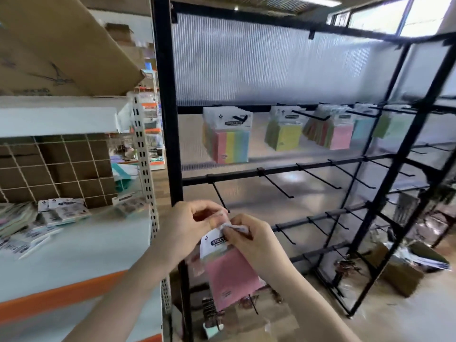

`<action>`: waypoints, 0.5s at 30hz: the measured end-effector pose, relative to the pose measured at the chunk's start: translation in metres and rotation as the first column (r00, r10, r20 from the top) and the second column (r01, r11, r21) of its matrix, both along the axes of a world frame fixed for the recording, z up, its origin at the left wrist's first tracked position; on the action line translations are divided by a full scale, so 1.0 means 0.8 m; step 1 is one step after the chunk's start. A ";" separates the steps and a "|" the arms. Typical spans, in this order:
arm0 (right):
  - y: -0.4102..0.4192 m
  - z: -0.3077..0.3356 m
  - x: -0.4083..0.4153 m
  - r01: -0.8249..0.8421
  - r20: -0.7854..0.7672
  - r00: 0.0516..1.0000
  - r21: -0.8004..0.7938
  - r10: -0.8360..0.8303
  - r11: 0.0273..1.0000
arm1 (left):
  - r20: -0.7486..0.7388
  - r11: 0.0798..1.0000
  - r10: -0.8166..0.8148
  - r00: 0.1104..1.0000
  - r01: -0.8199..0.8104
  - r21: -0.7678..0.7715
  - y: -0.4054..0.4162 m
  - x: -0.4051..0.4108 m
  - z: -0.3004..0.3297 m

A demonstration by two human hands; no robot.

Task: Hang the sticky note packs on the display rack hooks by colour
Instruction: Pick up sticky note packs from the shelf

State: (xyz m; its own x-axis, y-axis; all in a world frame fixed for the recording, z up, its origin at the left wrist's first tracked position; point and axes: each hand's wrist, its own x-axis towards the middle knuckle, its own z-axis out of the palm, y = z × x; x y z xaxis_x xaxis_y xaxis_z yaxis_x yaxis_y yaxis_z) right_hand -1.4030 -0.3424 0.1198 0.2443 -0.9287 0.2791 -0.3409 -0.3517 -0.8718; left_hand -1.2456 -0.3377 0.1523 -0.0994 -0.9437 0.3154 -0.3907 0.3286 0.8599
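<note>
Both hands on one pink pack (232, 280), held low in front of the rack (170, 144): left hand (190, 225) and right hand (249, 239) each pinch its white header card. Striped, yellow and pink packs (340, 134) hang on the top hooks; loose packs (59, 213) lie on the left shelf (74, 248).

Matt black metal rack (271, 170) (ribbed translucent plastic backing (271, 67)); glossy wrapped pink pack (232, 280).
</note>
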 end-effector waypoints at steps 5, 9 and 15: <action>-0.017 0.015 -0.036 0.074 0.130 0.989 -0.017 -0.071 0.997 | -0.063 0.997 0.081 0.995 -0.081 0.005 -0.012 -0.026 0.005; -0.041 0.038 -0.047 0.082 0.250 0.966 -0.042 -0.070 0.996 | -0.064 0.992 0.124 0.990 -0.126 -0.026 -0.030 -0.031 0.017; -0.084 0.072 -0.054 0.006 0.210 0.978 -0.072 0.009 0.997 | -0.229 0.976 0.140 0.963 -0.173 -0.135 -0.069 -0.043 0.051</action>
State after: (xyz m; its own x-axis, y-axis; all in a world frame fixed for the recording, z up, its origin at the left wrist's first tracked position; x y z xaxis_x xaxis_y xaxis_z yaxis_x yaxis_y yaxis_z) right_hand -1.4460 -0.4100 0.1771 0.1743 -0.9039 0.3905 -0.1517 -0.4165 -0.8964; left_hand -1.2799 -0.3930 0.1932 0.1322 -0.8812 0.4540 -0.2577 0.4117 0.8741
